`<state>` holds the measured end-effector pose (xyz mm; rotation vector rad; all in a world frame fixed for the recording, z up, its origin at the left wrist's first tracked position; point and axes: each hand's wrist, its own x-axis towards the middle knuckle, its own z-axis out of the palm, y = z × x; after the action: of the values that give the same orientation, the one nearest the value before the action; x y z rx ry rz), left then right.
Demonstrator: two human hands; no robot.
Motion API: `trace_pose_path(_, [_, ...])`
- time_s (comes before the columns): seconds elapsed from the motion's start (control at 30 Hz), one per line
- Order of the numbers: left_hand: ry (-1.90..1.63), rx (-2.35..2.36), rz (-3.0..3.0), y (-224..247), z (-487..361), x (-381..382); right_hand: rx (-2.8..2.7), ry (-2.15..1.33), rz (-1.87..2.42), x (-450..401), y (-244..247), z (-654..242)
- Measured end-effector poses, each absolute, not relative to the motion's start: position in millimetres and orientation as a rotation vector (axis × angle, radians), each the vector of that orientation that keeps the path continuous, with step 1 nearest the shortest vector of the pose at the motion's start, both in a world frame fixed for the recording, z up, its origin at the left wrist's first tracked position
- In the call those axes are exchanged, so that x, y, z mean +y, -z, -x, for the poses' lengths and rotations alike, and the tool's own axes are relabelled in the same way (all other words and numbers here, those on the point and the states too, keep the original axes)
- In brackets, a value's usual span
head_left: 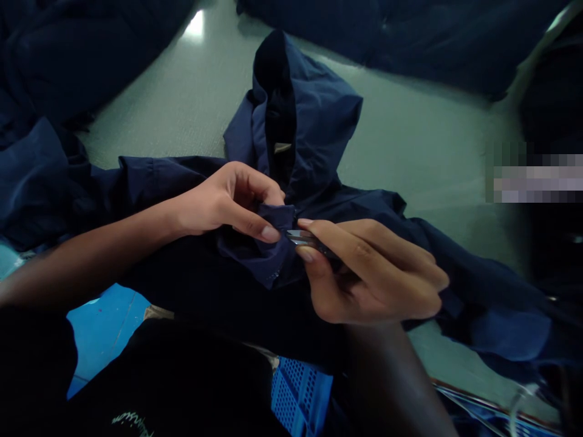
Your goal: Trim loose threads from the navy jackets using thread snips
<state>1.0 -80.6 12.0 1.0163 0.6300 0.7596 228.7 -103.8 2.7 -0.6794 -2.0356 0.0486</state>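
The navy hooded jacket (268,309) lay spread on the pale counter (423,133) in front of me, its hood (321,109) pointing away and a small pale label (282,147) showing inside the hood's dark opening. Over the middle of the jacket, just below the hood, my left grip (214,203) was closed on a folded cloth edge (280,215), pinching it between thumb and fingers. My right grip (376,267) was clenched too—around small metal thread snips (303,238), held between thumb and forefinger, with their points just beside that edge; I couldn't tell whether the blades met. One sleeve (159,176) stretched out on the left of the jacket, the other (483,279) on its right. Beyond the jacket lay more dark blue fabric (423,48), and past its near edge I saw a blue plastic basket (303,394)—perforated, partly hidden—and the black top (195,376) I wore, with pale lettering.
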Motion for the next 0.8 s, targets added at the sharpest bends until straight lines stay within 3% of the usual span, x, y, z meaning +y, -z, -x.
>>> trace_pose_path(0.8, [-0.76, 0.57, -0.962, -14.0, -0.3, -79.5, -2.015, -0.055, 0.681, -105.1, -4.2, -228.1])
